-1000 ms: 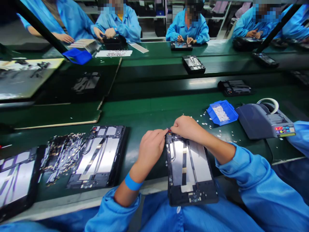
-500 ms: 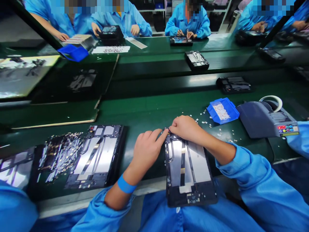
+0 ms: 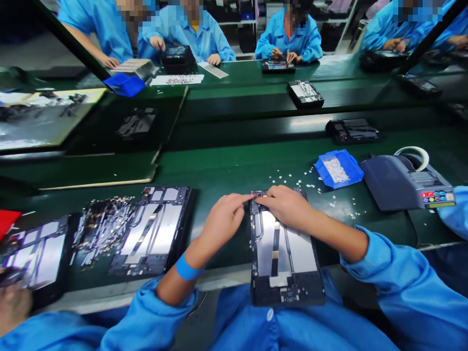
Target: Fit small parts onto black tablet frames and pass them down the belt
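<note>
Green worktop (image 3: 212,170) stretches across a busy workshop, and at its near edge, straight in front of the wearer, lies an opened tablet-like device (image 3: 302,253), silver panel up, its lower end jutting past the edge toward the lap. The fine work is at its far left corner. There the left hand (image 3: 224,214) reaches in with the index finger straight and its tip at the corner, the other fingers loosely curled and grasping nothing that shows. Bent over the top end, the right hand (image 3: 288,207) brings its thumb to the same spot; whether it pinches a small part cannot be told. To do this well, I would press lightly and squarely with the fingertip, use the right hand to steady the frame, and lift that palm off the dark flat cable (image 3: 275,253) below it. Because the near end overhangs, pushing down at the far corner seems safer than leaning on the lower part. Beyond the top end, white flecks (image 3: 312,185) litter the surface near a blue bin (image 3: 354,170), so it would be wise to let none slip under the fingertip. Next to the bin sits a grey tape dispenser (image 3: 387,180). On the left lie a second opened device (image 3: 157,234) and, just beside it, a heap of loose cables (image 3: 104,224); farther out, a co-worker's hand (image 3: 14,302) is at another unit (image 3: 44,243).
</note>
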`<state>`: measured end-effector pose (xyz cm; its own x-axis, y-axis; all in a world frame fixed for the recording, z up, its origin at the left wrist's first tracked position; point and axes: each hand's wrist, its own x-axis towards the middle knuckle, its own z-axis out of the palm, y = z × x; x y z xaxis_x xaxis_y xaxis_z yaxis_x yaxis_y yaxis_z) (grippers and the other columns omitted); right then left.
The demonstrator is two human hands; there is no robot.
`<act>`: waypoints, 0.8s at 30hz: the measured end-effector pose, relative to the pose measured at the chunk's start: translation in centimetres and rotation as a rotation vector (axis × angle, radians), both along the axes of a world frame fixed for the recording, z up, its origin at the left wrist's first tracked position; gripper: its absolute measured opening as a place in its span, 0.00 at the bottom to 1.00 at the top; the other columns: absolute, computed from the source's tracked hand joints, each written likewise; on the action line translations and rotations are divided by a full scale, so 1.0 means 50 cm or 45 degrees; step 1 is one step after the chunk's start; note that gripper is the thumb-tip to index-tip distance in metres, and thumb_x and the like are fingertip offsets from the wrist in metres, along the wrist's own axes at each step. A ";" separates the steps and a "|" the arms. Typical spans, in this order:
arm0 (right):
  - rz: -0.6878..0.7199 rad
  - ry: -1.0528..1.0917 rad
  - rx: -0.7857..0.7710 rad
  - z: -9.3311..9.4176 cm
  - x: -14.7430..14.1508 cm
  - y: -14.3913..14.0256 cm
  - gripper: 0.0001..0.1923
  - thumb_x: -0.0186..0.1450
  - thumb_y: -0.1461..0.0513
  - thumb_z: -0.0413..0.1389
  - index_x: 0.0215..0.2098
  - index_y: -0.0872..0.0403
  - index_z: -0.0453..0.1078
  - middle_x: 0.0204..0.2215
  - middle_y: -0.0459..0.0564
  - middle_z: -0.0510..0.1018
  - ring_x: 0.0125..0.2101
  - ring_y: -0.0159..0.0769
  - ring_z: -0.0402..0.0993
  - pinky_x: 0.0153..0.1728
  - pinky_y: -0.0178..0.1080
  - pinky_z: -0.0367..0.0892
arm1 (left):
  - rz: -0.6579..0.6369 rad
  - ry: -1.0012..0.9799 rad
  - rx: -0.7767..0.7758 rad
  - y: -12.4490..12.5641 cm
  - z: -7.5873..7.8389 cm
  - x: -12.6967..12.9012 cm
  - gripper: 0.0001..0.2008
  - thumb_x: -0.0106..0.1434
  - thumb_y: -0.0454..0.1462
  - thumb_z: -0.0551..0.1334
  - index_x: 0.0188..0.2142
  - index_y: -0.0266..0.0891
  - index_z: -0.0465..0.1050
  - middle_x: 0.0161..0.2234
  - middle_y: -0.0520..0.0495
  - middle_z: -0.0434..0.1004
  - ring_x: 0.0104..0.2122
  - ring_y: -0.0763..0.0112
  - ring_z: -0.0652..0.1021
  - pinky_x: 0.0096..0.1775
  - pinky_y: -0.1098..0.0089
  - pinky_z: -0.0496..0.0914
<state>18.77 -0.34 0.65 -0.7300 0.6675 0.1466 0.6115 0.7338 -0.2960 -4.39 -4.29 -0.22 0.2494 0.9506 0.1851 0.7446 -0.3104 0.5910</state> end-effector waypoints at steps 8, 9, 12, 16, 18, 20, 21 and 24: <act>0.133 0.056 0.025 0.031 0.023 0.014 0.18 0.72 0.69 0.51 0.55 0.50 0.76 0.41 0.52 0.77 0.40 0.40 0.71 0.40 0.38 0.66 | 0.252 -0.340 -0.411 0.061 0.016 0.024 0.16 0.63 0.42 0.60 0.47 0.39 0.78 0.28 0.48 0.81 0.29 0.63 0.79 0.32 0.67 0.69; 0.067 0.217 0.015 0.039 0.039 0.007 0.18 0.72 0.68 0.50 0.54 0.51 0.76 0.41 0.52 0.78 0.41 0.39 0.72 0.42 0.39 0.68 | 0.239 -0.354 -0.475 0.069 0.021 0.028 0.15 0.63 0.43 0.60 0.45 0.39 0.78 0.26 0.49 0.79 0.27 0.63 0.78 0.31 0.67 0.69; -0.333 0.717 0.012 0.048 0.113 -0.044 0.14 0.74 0.64 0.51 0.51 0.52 0.76 0.41 0.51 0.81 0.41 0.39 0.76 0.43 0.41 0.71 | 0.176 -0.387 -0.646 0.085 0.033 0.040 0.12 0.59 0.45 0.63 0.38 0.40 0.74 0.24 0.51 0.76 0.24 0.66 0.77 0.28 0.68 0.67; -0.906 1.062 -0.201 -0.002 0.245 -0.143 0.10 0.72 0.56 0.55 0.44 0.51 0.77 0.30 0.47 0.79 0.30 0.36 0.75 0.32 0.38 0.71 | 0.180 -0.538 -0.780 0.093 0.039 0.051 0.14 0.50 0.47 0.67 0.30 0.42 0.67 0.20 0.56 0.70 0.20 0.70 0.72 0.23 0.71 0.63; -1.223 1.281 -0.286 -0.043 0.326 -0.178 0.12 0.71 0.52 0.56 0.42 0.51 0.75 0.26 0.45 0.76 0.23 0.33 0.72 0.24 0.36 0.66 | 0.189 -0.599 -0.859 0.102 0.037 0.050 0.17 0.48 0.49 0.68 0.28 0.43 0.66 0.19 0.56 0.69 0.19 0.71 0.69 0.22 0.71 0.62; -1.474 1.474 -0.279 -0.076 0.415 -0.197 0.15 0.70 0.48 0.56 0.38 0.51 0.71 0.23 0.44 0.72 0.19 0.30 0.68 0.20 0.35 0.61 | 0.217 -0.608 -0.863 0.113 0.031 0.046 0.18 0.47 0.51 0.68 0.27 0.44 0.65 0.18 0.56 0.69 0.19 0.70 0.68 0.22 0.71 0.62; -1.551 1.529 -0.259 -0.085 0.457 -0.202 0.17 0.69 0.46 0.56 0.35 0.50 0.68 0.22 0.44 0.71 0.18 0.29 0.66 0.19 0.35 0.60 | 0.229 -0.595 -0.864 0.118 0.029 0.045 0.19 0.46 0.52 0.68 0.27 0.45 0.65 0.18 0.56 0.68 0.19 0.69 0.67 0.22 0.70 0.62; -1.611 1.559 -0.262 -0.090 0.556 -0.192 0.24 0.67 0.40 0.52 0.28 0.49 0.63 0.21 0.45 0.70 0.17 0.26 0.64 0.19 0.35 0.59 | 0.270 -0.522 -0.897 0.122 0.028 0.044 0.20 0.44 0.54 0.68 0.28 0.46 0.65 0.17 0.56 0.69 0.20 0.66 0.67 0.23 0.69 0.63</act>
